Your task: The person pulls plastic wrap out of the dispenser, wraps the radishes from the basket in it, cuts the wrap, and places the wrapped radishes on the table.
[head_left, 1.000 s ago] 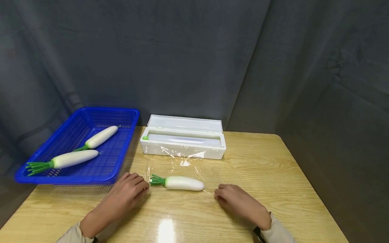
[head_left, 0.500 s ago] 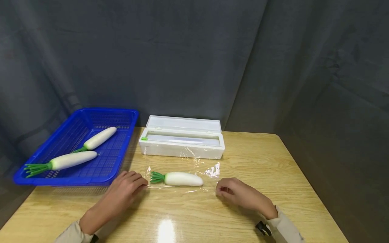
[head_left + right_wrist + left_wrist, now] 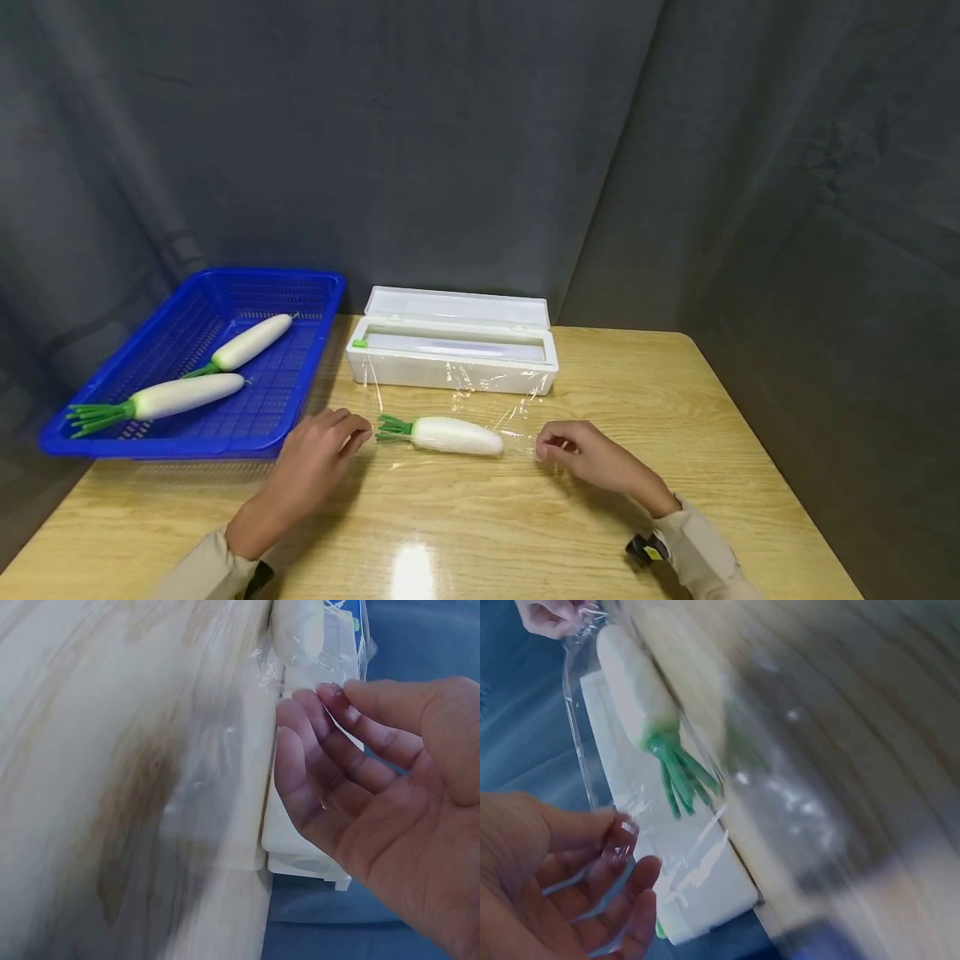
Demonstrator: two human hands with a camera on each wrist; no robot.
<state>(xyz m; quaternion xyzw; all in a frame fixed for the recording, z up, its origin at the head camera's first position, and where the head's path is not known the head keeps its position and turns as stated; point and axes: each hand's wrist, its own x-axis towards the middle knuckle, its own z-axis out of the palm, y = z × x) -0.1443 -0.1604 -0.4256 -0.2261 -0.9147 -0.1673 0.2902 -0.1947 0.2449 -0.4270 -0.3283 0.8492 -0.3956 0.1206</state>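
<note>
A white daikon radish with green leaf stubs lies in front of the white wrap box, its leaves to the left. Clear plastic wrap stretches from the box's front down around the radish, showing mostly by its glints. At the leaf end, my left hand pinches one corner of the wrap; thumb and index finger meet on the film in the left wrist view. Beyond the radish's tip, my right hand pinches the other corner between thumb and index finger, the other fingers loosely curved.
The wrap box stands at the table's back with its lid raised and a green slider at its left end. Left of it, a blue basket holds two more daikon radishes. A dark curtain hangs behind.
Both hands have moved a little away from me, toward the box, with the wrap's near edge between them. The radish has shifted slightly the same way.
</note>
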